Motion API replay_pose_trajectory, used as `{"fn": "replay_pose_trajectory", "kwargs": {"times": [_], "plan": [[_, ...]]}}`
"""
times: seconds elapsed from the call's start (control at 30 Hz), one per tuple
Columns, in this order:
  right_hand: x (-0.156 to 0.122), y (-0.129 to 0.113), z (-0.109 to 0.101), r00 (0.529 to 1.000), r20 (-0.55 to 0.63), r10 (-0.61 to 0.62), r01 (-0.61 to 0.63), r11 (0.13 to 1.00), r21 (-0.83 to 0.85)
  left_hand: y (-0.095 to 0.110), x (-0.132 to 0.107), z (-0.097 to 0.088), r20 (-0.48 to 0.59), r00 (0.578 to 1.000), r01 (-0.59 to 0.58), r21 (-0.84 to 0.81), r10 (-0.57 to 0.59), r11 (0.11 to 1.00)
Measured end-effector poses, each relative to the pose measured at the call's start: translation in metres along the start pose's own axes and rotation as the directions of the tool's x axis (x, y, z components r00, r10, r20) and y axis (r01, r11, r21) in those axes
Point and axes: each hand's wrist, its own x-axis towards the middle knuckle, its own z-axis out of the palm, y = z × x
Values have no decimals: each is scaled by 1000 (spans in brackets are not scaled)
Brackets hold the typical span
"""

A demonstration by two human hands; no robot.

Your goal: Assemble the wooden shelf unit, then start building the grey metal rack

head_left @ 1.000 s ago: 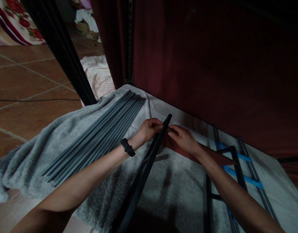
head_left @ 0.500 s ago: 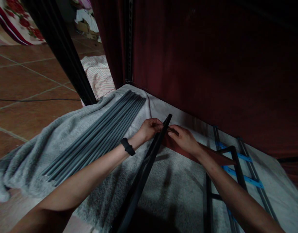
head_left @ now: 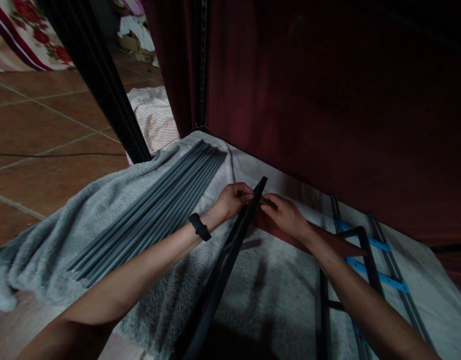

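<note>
A long black metal bar [head_left: 222,270] slants up from the bottom middle to between my hands. My left hand [head_left: 232,199], a black band on its wrist, is closed on the bar's upper end from the left. From the right, my right hand [head_left: 285,215] pinches something small and dark against the same end; I cannot make out what it is. A strip of dark red fabric [head_left: 328,242] lies under my right forearm.
A grey towel [head_left: 46,240] covers the floor and carries a bundle of several grey rods [head_left: 151,210]. A black frame with blue ties [head_left: 369,270] lies at the right. Dark red cloth [head_left: 328,100] hangs behind. A black post [head_left: 102,85] stands on the tiled floor.
</note>
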Motion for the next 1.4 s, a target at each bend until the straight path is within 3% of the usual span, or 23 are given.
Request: {"fn": "replay_pose_trajectory", "kwargs": {"times": [0.23, 0.4, 1.03, 1.4], "plan": [[0, -2, -1, 1000, 9, 9, -9, 1000, 7, -2, -1, -1, 21, 998, 54, -93, -53, 994], [0, -2, 0, 1000, 11, 18, -18, 1000, 6, -5, 3, 0, -10, 998, 56, -79, -57, 995], [0, -2, 0, 1000, -10, 19, -19, 998, -56, -3, 0, -6, 30, 999, 14, -36, -12, 999], [1, 0, 2, 1000, -3, 8, -8, 999, -52, -7, 2, -4, 28, 998, 66, -149, -62, 987]]}}
